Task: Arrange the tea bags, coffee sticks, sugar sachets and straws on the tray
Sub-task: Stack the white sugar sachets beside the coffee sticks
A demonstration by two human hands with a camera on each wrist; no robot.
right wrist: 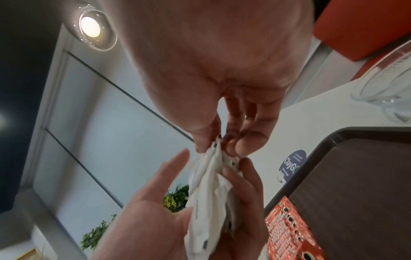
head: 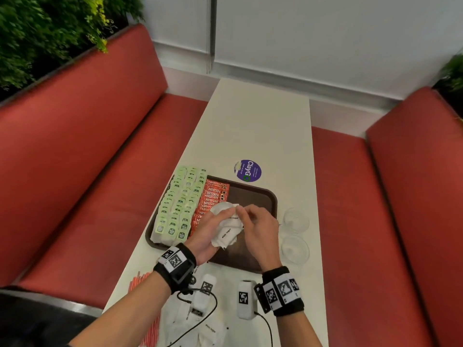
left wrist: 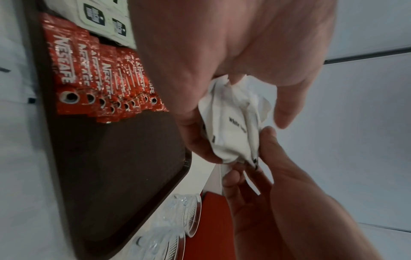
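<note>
A bundle of white sugar sachets [head: 226, 229] lies in my left hand [head: 213, 229], held above the brown tray [head: 253, 194]. My right hand [head: 241, 211] pinches the top edge of one sachet in that bundle. In the left wrist view the sugar sachets [left wrist: 231, 126] sit between my left hand's fingers [left wrist: 282, 112] and the right hand's fingertips [left wrist: 266, 133]. On the tray's left side lie rows of green tea bags [head: 180, 204], with red coffee sticks [head: 213, 196] beside them. More sugar sachets [head: 210, 329] and red straws [head: 140, 279] lie on the table near me.
Two clear glass bowls [head: 295, 219] stand right of the tray. A purple round sticker [head: 248, 170] is on the white table [head: 260, 126] beyond it. Two white cabled devices [head: 245, 299] lie near the front edge. Red benches [head: 100, 151] flank the table.
</note>
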